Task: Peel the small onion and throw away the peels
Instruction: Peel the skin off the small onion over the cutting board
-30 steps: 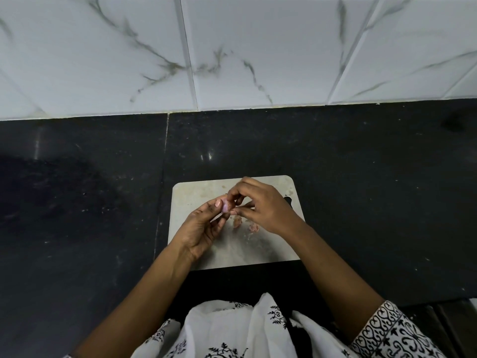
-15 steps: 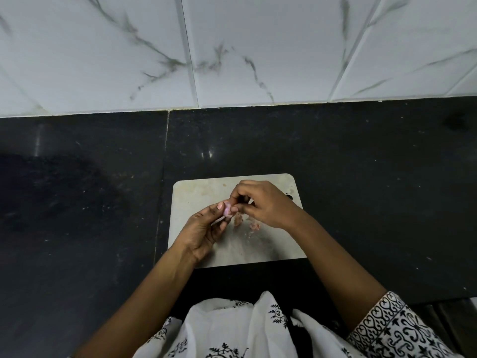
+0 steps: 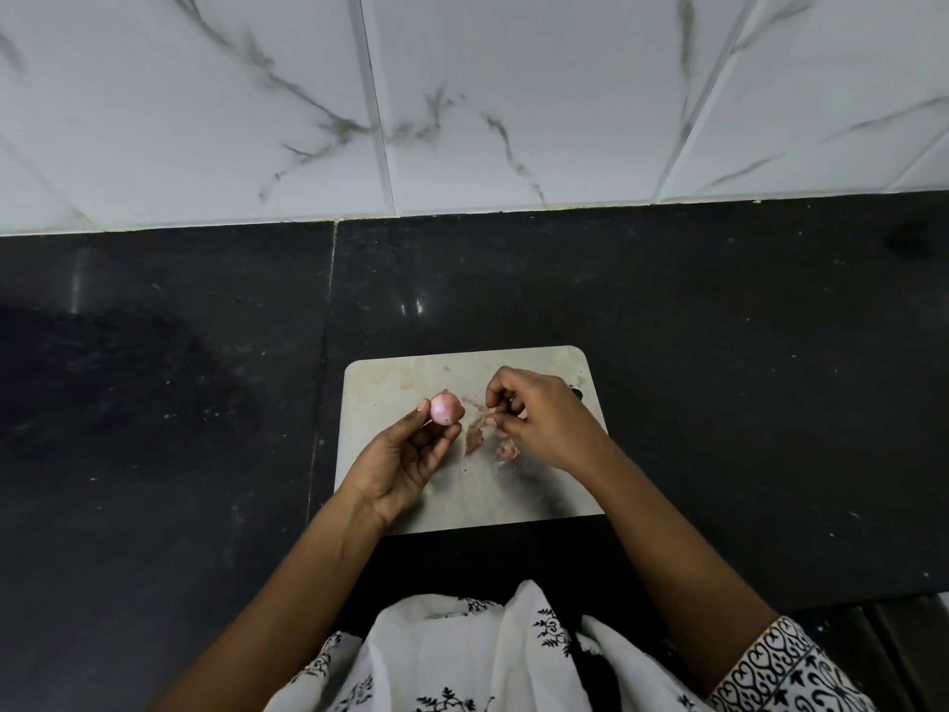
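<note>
A small pink onion (image 3: 444,408) is held at the fingertips of my left hand (image 3: 405,459), above the left half of a pale cutting board (image 3: 390,382). My right hand (image 3: 539,418) hovers to the onion's right, apart from it, fingers pinched together near a thin bit of peel; whether it grips the peel is unclear. Loose brownish-pink peels (image 3: 506,449) lie on the board between and below the two hands.
The board sits on a black stone counter (image 3: 719,352) that runs to a white marble-tiled wall (image 3: 513,95) at the back. A dark stain (image 3: 102,382) marks the counter at left. White printed clothing (image 3: 488,655) fills the bottom edge.
My hands have separated: the right hand pulled away to the right from the onion, and the left hand now shows the onion in full.
</note>
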Available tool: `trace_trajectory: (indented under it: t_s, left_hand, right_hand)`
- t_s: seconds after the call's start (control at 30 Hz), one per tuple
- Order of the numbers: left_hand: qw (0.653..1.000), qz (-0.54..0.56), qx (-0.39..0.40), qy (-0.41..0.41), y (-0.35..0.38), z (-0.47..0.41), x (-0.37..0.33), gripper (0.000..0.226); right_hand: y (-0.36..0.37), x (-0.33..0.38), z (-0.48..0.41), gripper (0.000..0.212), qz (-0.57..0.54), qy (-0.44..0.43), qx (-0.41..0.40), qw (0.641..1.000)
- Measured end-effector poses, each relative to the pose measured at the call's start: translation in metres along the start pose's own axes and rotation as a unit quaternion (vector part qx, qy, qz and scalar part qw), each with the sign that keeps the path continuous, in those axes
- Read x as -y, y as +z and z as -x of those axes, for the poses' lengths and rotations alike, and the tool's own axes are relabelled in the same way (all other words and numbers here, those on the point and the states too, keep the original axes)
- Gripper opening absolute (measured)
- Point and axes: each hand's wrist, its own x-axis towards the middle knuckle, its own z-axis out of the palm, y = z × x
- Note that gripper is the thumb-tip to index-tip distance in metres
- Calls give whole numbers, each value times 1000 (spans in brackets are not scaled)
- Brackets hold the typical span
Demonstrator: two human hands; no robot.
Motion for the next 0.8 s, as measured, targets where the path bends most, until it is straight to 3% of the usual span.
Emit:
trace_trajectory:
  t_s: [0.17,0.27,0.37,0.47,0.57,0.8]
  left_hand:
    - [1000,2,5,-4,-2,1,-2,30]
    - [999,-8,38,-1,-3,0,-4,58]
    - [999,-11,51,-3,-4,-1,-4,66]
    - [998,-11,56,-11,-1,2,-5,58]
    - [998,-36,43,-24,4,6,-5,25]
    - [995,-87,29,-31,9,7,-6,23]
  right_hand:
    - [-1,7,4,24,-22,2,11,1000]
    - [-7,12,5,21,-33,1,-46,998]
    - [-8,15,7,24,-20,-6,21,1000]
    - [-8,18,7,36,-21,-40,21,999]
    - [-12,24,4,38,-42,-96,15,994]
    - [-22,28,-11,26,-9,-117,71,990]
